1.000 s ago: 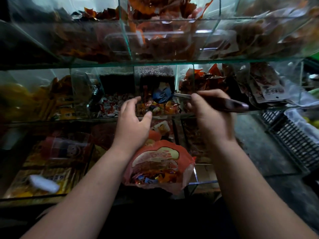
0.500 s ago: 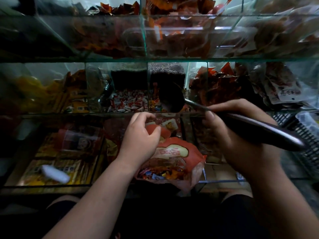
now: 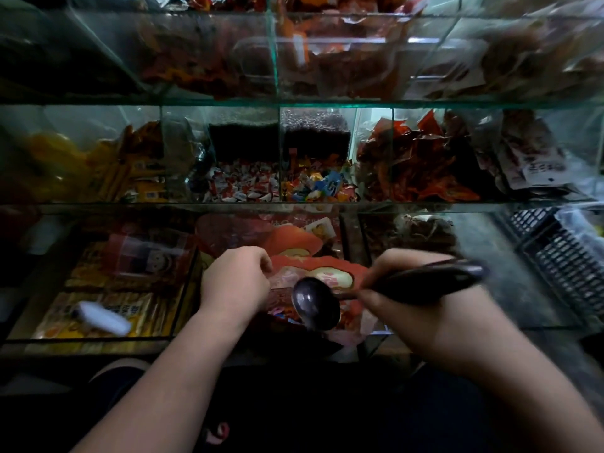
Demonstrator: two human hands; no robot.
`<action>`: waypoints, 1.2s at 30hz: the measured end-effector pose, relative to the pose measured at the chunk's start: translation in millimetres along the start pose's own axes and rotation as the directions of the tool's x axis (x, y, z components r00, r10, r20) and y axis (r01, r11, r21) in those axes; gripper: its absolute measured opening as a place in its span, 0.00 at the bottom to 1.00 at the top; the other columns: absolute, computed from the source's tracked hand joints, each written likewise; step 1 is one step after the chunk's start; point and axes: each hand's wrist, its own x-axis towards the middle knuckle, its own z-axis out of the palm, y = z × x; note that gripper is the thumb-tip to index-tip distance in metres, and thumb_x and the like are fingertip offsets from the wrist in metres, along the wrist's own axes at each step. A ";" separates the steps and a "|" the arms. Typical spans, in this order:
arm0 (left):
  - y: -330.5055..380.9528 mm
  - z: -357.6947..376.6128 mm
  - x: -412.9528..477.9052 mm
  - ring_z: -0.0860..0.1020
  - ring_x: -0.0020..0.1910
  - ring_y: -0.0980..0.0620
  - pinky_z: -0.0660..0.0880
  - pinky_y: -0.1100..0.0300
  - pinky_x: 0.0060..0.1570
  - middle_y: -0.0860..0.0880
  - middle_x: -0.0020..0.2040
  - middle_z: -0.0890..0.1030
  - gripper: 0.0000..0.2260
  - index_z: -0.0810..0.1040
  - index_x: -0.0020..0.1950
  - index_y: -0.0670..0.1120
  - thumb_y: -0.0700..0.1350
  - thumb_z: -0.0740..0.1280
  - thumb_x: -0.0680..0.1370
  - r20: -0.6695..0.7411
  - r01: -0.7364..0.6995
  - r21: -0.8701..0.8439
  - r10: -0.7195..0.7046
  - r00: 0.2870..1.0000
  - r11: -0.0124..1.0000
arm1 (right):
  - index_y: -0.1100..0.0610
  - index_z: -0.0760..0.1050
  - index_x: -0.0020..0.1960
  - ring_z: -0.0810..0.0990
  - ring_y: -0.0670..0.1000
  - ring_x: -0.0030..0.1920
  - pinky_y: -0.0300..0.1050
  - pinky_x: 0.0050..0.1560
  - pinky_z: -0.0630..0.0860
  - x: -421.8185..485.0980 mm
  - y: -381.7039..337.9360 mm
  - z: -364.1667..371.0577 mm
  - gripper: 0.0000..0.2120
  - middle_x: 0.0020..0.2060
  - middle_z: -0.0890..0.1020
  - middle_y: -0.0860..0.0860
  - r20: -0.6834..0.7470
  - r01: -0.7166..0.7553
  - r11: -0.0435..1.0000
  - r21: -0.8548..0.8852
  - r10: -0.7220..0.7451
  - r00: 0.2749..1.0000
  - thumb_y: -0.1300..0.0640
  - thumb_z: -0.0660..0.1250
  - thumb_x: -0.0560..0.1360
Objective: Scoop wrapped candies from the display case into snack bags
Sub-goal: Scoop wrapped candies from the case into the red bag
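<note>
Snack bag (image 3: 323,264) pinched by left hand (image 3: 233,282); right hand (image 3: 421,318) grips ladle (image 3: 418,282); label txt seems illegible.

The long dark metal ladle (image 3: 316,304) is blurred along its handle; its bowl covers the mouth of the red printed plastic snack bag (image 3: 322,264), whose left edge is hidden under the left hand (image 3: 233,282)

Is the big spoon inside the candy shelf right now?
No, the spoon has its bowl down over the red snack bag, well below the colourful candies.
</note>
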 end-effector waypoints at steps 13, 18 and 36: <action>-6.1 25.4 -31.2 0.79 0.54 0.48 0.77 0.55 0.48 0.55 0.51 0.84 0.21 0.84 0.59 0.51 0.34 0.67 0.70 -0.104 -0.201 -0.098 0.191 0.976 0.975 | 0.46 0.80 0.36 0.82 0.42 0.40 0.40 0.43 0.80 24.9 59.9 109.0 0.04 0.35 0.84 0.43 0.033 -0.225 0.972 0.073 0.223 0.974 0.55 0.72 0.68; -8.3 20.5 -31.8 0.79 0.54 0.47 0.77 0.54 0.52 0.52 0.52 0.85 0.17 0.85 0.60 0.48 0.34 0.68 0.74 -0.152 -0.196 -0.148 0.173 0.973 0.969 | 0.52 0.83 0.38 0.82 0.43 0.40 0.26 0.36 0.72 31.2 59.3 120.2 0.02 0.34 0.84 0.44 -0.028 -0.424 0.879 0.218 0.440 0.898 0.58 0.74 0.69; 9.0 10.7 -49.0 0.79 0.50 0.52 0.75 0.61 0.53 0.50 0.49 0.80 0.10 0.84 0.51 0.41 0.33 0.66 0.73 -0.489 -0.590 -0.362 0.392 0.780 0.722 | 0.64 0.83 0.42 0.88 0.63 0.38 0.44 0.33 0.83 10.4 55.6 73.3 0.08 0.38 0.86 0.66 0.081 -0.427 0.261 0.866 0.769 0.634 0.59 0.75 0.75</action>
